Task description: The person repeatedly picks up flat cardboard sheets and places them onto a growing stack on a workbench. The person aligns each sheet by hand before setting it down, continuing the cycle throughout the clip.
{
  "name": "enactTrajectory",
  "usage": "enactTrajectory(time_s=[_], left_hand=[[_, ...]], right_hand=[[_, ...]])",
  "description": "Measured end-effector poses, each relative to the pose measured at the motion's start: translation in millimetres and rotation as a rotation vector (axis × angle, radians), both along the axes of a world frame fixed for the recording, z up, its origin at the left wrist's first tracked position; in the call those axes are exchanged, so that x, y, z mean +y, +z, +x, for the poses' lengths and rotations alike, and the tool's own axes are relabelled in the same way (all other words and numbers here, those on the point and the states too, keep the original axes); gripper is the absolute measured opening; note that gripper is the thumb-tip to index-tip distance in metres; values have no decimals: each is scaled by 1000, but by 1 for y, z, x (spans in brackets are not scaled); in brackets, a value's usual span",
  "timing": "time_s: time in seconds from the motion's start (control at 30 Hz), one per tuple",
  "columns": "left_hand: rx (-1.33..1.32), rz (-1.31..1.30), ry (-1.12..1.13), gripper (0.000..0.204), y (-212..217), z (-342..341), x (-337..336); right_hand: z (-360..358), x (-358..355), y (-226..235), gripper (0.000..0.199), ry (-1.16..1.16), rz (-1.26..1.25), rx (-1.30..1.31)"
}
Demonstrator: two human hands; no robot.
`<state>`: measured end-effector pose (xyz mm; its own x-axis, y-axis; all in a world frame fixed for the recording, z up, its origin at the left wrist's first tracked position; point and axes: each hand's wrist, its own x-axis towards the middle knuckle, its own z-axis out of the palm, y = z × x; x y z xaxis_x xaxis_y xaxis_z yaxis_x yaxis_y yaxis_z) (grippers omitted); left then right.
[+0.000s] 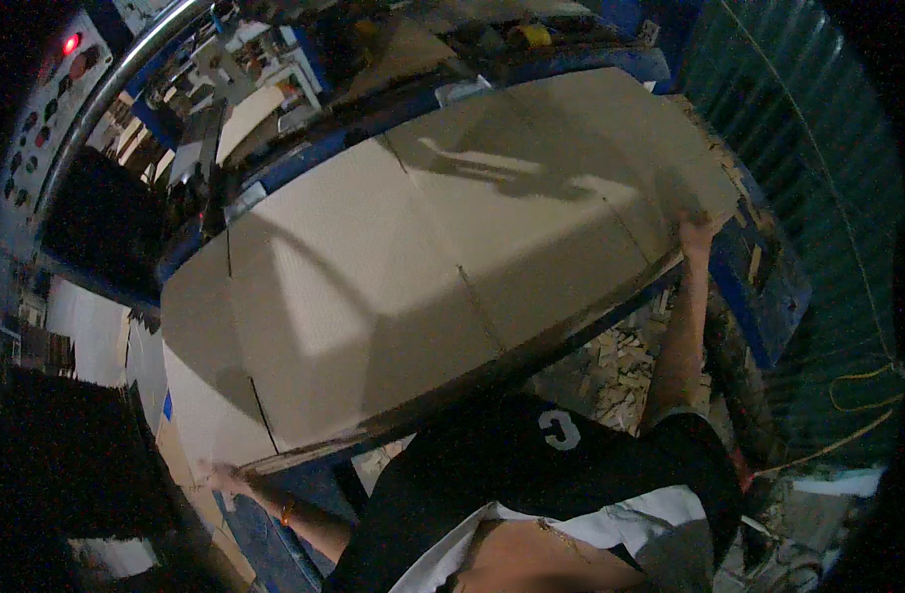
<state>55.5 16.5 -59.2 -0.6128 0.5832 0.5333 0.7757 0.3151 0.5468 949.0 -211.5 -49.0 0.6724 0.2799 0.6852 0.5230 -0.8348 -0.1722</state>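
A large brown cardboard sheet [373, 287] with slots cut into its long edges and faint crease lines lies flat in front of me, slanting up to the right. Its near edge looks layered; whether several sheets are stacked I cannot tell. My left hand [227, 478] is at the near left corner, closed on the edge, its fingers somewhat blurred. At the right end, my right hand [699, 229] grips the near right corner, with the arm stretched out. Shadows fall across the board.
Behind the sheet runs a blue machine frame [571, 64]. A control panel [57, 124] with a red light and a curved metal rail [126, 84] stand at left. Cardboard scraps [620, 366] litter the floor under the sheet. Green corrugated metal [818, 178] walls the right side.
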Motion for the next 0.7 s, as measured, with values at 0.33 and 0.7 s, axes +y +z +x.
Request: enactTrajectory(time_s=[0.33,0.7], left_hand=[[-513,337,-266,55,102,40,-30],[-903,454,-817,25,179,40,-12]], right_hand=[[51,5,16,55,567,1053,598],[-14,8,101,46,761,1423,895]])
